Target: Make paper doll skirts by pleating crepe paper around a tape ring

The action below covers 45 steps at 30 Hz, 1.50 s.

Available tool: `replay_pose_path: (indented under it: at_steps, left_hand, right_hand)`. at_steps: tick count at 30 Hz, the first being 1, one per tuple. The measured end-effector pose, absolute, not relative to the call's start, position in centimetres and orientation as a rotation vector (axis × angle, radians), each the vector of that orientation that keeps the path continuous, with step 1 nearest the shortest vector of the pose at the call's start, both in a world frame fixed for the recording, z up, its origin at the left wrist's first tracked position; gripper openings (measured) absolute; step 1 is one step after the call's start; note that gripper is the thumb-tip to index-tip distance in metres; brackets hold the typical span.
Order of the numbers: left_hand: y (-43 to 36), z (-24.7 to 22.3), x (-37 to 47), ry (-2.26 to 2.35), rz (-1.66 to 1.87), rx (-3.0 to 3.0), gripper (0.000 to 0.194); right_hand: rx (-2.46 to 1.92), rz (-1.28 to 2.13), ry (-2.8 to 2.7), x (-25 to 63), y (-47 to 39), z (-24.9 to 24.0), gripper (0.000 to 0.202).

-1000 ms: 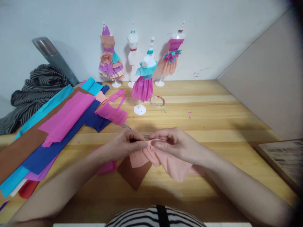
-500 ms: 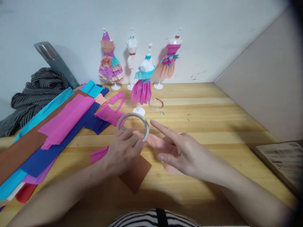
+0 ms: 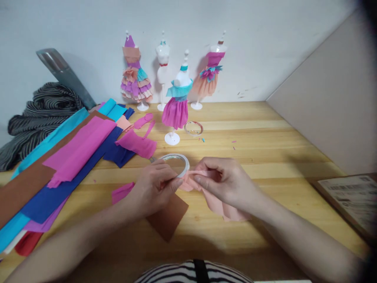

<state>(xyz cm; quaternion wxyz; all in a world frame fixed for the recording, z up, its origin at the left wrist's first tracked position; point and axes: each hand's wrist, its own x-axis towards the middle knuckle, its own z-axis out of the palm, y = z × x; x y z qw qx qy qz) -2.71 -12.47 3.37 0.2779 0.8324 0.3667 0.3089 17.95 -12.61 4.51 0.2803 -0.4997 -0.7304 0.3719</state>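
My left hand (image 3: pixel 154 188) is closed on a roll of tape (image 3: pixel 186 164), its ring standing tilted above the fingers. My right hand (image 3: pixel 228 179) pinches a strip of peach crepe paper (image 3: pixel 220 204), thumb against fingers. The strip is gathered along its top edge and hangs to the right, under my right hand. A pale band, which looks like tape, runs along that edge between the hands. Beneath my left hand lies a brown paper piece (image 3: pixel 169 220), with a magenta scrap (image 3: pixel 122 192) beside it. A dress form in a teal top and magenta skirt (image 3: pixel 178 98) stands just beyond.
Several more small dress forms (image 3: pixel 136 74) stand along the wall. Coloured crepe paper sheets (image 3: pixel 79 145) and a striped cloth (image 3: pixel 47 110) spread over the left side. Another tape ring (image 3: pixel 193 128) lies behind my hands. A cardboard box (image 3: pixel 350 196) sits at the right edge.
My right hand has gone from pointing fingers to a pinch on the peach crepe paper. The tape roll has moved lower and tilted flatter. More of the strip shows at right.
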Motion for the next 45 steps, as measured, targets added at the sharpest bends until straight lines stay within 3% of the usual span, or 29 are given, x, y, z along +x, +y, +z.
replay_pose_path:
  at_steps: [5,12,22,33,41,45]
  left_hand:
    - [-12.4,3.2,-2.6,0.995,0.839,2.198,0.036]
    - [-12.4,3.1,-2.7,0.980,0.848,2.206,0.036]
    - [-12.4,3.3,-2.8,0.946,0.828,2.183,0.038]
    - [-12.4,3.3,-2.9,0.883,0.801,2.224,0.033]
    - [-12.3,2.9,-2.7,0.714,0.839,2.378,0.035]
    - [-12.0,2.8,-2.9,0.687,0.774,2.385,0.036]
  right_hand:
    - [-1.241,1.095,-1.958,17.7,-13.2,3.9,0.020]
    - [-1.077,0.937,-2.100,17.6,-13.5,4.0,0.019]
    - [-1.331,1.291,-1.762,17.4,-12.9,3.5,0.028]
    - [-1.338,1.221,-1.840,17.8,-12.4,3.3,0.026]
    - [-1.350,1.464,-1.737,17.5,-12.0,2.7,0.026]
    - [-1.382,1.254,-1.779,17.6,-11.5,2.3,0.032]
